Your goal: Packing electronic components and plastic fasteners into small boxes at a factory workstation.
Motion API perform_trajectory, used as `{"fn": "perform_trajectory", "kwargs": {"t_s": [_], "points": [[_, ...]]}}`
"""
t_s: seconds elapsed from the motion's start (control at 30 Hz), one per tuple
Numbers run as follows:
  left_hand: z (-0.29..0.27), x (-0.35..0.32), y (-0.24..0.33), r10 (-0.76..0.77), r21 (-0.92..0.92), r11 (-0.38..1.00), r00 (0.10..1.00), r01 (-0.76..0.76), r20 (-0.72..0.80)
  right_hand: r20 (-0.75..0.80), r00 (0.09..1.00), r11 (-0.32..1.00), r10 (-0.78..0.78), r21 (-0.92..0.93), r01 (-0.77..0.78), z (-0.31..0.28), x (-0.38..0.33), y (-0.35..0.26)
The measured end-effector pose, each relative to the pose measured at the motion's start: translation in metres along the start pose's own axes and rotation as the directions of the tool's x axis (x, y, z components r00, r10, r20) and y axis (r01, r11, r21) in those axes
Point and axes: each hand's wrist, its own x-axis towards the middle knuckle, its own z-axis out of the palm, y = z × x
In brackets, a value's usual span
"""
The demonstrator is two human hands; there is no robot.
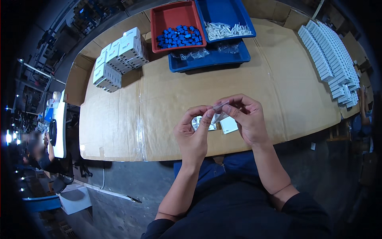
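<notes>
Above the near part of the cardboard-covered table, my two hands pinch a small clear plastic bag (220,106) between thumbs and fingertips. My left hand (195,127) grips its left side, and my right hand (247,119) has its upper right edge. The bag hangs between them; whether anything is inside I cannot make out. Below and behind my hands lies a white box piece (229,125) on the cardboard. Beside it, partly covered by my left hand, are whitish pieces (197,122) whose kind I cannot tell.
A red tray (175,16) of blue plastic parts and a blue tray (223,12) of white parts rest at the back, over another blue tray (209,63) holding clear bags. White boxes (123,51) are stacked at left, with long rows of white boxes (328,59) at right.
</notes>
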Motion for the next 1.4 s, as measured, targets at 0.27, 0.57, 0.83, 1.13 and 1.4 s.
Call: {"fn": "perform_trajectory", "kwargs": {"t_s": [0.27, 0.57, 0.83, 1.13, 1.4], "points": [[-0.014, -0.004, -0.012, 0.013, 0.023, 1.0, 1.0, -0.013, -0.024, 0.045, 0.999, 0.996, 0.025, -0.088, -0.021, -0.003, -0.002, 0.016], [-0.009, -0.005, -0.016, 0.069, 0.095, 0.993, 0.997, -0.065, -0.035, 0.063, 0.99, 0.972, -0.123, -0.196, 0.133, 0.002, -0.003, 0.015], [-0.008, -0.003, -0.023, -0.048, -0.078, 0.995, 0.996, 0.054, 0.082, -0.025, 0.998, 0.996, -0.05, -0.081, 0.048, 0.006, -0.009, 0.014], [-0.013, -0.006, -0.025, 0.004, -0.117, 0.993, 0.999, 0.0, 0.039, 0.036, 0.999, 0.993, -0.039, -0.114, 0.043, 0.004, -0.005, 0.021], [-0.017, -0.006, -0.037, 0.005, -0.068, 0.998, 0.998, -0.001, 0.055, 0.083, 0.997, 0.99, -0.003, -0.138, 0.015, 0.003, -0.005, 0.02]]}}
